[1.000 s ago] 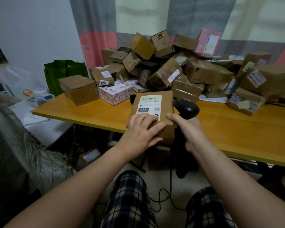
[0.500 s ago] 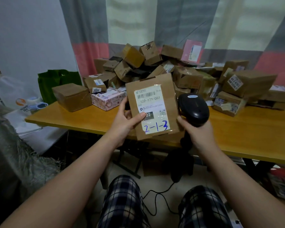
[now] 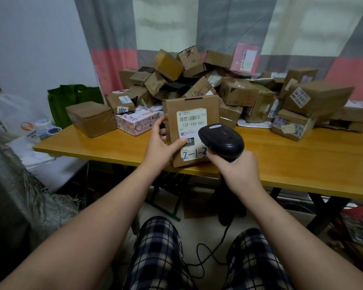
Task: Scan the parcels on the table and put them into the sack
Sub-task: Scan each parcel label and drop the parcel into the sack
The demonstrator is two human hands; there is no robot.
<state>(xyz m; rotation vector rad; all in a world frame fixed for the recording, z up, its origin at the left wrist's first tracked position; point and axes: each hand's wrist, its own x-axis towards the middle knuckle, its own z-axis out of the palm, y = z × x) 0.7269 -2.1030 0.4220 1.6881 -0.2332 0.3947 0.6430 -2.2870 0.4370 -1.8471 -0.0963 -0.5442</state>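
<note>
The person sits at the wooden table [image 3: 302, 164] and holds one flat cardboard parcel [image 3: 192, 110] upright over the near edge of it, at 12 o'clock from the knees. The left hand [image 3: 159, 147] grips the parcel by its left side, thumb on the front, pressing on the white label [image 3: 192, 124], the other fingers behind. On the label I can read "122-122-G07" and blue handwriting "2-1-3". The right hand [image 3: 239, 170] is wrapped round the handle of a black scanner [image 3: 222, 141], whose head lies in front of the lower right corner of the parcel and covers part of the label. A black cable [image 3: 208, 254] hangs from it down to the floor.

Behind the parcel, from 11 to 2 o'clock, a big pile of parcels [image 3: 239, 93] lies on the table. At 10 o'clock there are a pink patterned box [image 3: 136, 122] and a plain brown box [image 3: 91, 118]. The grey woven sack [image 3: 15, 197], with frayed edge, stands at 8 o'clock, beside the left arm.
</note>
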